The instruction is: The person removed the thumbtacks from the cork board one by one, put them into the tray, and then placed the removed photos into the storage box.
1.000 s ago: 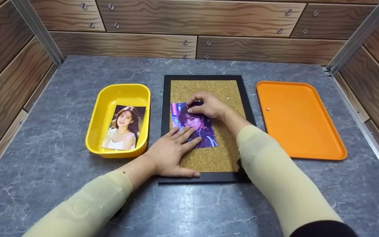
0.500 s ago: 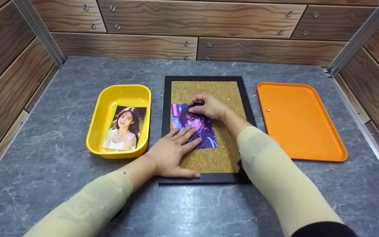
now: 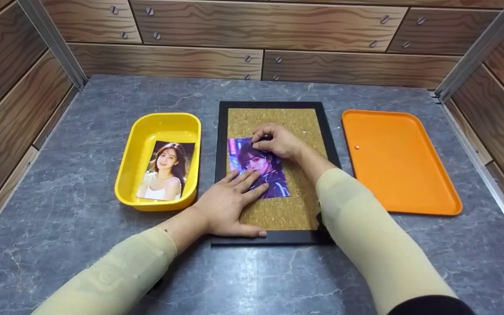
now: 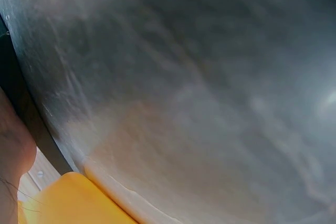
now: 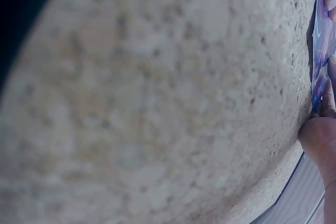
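A photo (image 3: 258, 162) of a purple neon-lit portrait lies on the cork board (image 3: 274, 214), which has a black frame. My left hand (image 3: 230, 205) rests spread over the photo's lower left part, its thumb on the frame's near edge. At the photo's top edge my right hand (image 3: 278, 140) has thumb and index finger curled together, pinching what looks like a small pushpin, mostly hidden by the fingertips. In the right wrist view the photo (image 5: 321, 51) shows edge-on beside the fingers. Another photo (image 3: 164, 170), of a person in white, lies inside the yellow bin (image 3: 125, 175).
An orange tray (image 3: 405, 166) sits right of the board, with a small pale pin-like piece (image 3: 357, 147) near its left edge. A tiny white speck (image 3: 304, 131) shows on the cork. Wood-patterned panels (image 3: 252, 26) enclose the grey marbled table (image 3: 278, 280).
The right fingertips have shifted very slightly to the right at the photo's top edge. The left hand has stayed in place on the photo.
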Demonstrator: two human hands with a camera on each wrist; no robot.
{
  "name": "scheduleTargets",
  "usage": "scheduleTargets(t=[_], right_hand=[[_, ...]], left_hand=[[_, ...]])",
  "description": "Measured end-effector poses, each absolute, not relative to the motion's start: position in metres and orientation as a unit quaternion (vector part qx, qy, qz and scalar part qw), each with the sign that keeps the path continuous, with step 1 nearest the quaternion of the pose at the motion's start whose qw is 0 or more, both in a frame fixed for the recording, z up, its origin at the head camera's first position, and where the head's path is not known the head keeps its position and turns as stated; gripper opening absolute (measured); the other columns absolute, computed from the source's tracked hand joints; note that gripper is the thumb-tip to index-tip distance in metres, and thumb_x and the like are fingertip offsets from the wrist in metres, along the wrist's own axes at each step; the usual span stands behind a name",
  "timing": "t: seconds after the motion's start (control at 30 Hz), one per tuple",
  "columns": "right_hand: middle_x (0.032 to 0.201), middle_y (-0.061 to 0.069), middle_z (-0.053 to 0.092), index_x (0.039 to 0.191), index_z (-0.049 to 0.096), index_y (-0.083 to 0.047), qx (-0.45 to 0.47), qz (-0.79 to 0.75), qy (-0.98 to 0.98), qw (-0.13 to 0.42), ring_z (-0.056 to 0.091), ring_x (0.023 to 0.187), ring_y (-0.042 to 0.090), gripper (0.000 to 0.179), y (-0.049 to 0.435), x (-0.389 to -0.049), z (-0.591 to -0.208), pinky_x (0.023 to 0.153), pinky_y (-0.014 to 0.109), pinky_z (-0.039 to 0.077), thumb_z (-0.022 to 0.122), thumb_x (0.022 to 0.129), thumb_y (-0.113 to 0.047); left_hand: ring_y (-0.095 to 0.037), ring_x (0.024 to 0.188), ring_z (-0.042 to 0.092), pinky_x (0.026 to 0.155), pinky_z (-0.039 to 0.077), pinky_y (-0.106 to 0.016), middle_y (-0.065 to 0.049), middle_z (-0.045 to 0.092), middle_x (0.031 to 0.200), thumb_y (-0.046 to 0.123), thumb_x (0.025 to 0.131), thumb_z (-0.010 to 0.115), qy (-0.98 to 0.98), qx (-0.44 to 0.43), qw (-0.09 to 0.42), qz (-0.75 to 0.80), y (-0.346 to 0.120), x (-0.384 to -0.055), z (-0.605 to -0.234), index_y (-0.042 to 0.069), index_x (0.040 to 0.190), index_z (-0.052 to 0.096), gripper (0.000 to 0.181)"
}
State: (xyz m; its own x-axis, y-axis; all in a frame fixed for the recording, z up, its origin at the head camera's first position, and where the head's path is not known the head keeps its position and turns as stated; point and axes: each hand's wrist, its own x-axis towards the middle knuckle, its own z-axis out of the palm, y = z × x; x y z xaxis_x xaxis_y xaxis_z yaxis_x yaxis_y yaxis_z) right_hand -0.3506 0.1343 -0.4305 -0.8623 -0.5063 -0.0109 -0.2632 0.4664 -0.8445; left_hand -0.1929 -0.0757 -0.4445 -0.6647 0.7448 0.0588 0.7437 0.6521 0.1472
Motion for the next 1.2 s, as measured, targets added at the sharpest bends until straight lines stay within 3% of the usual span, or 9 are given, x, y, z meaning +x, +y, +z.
scheduleTargets(t=[0.43,1.2], right_hand=[[0.141,0.022,0.065,0.103,0.074,0.008,-0.219,-0.470,0.844,0.135,0.054,0.140,0.035,0.014,0.137,-0.354,-0.426,0.125,0.041,0.030,0.076,0.097,-0.004],[0.132,0.022,0.070,0.108,0.077,0.009,-0.184,-0.514,0.827,0.136,0.063,0.128,0.032,0.018,0.144,-0.348,-0.420,0.116,0.036,0.043,0.077,0.096,-0.005]], left_hand=[[-0.034,0.161,0.020,0.130,0.016,-0.051,-0.018,0.023,0.174,0.091,0.088,0.046,0.909,0.410,0.004,0.075,-0.075,-0.194,-0.442,0.017,0.168,0.034,0.109],[-0.032,0.161,0.020,0.129,0.017,-0.053,-0.018,0.023,0.174,0.091,0.088,0.046,0.908,0.411,0.004,0.077,-0.075,-0.193,-0.445,0.017,0.168,0.034,0.109]])
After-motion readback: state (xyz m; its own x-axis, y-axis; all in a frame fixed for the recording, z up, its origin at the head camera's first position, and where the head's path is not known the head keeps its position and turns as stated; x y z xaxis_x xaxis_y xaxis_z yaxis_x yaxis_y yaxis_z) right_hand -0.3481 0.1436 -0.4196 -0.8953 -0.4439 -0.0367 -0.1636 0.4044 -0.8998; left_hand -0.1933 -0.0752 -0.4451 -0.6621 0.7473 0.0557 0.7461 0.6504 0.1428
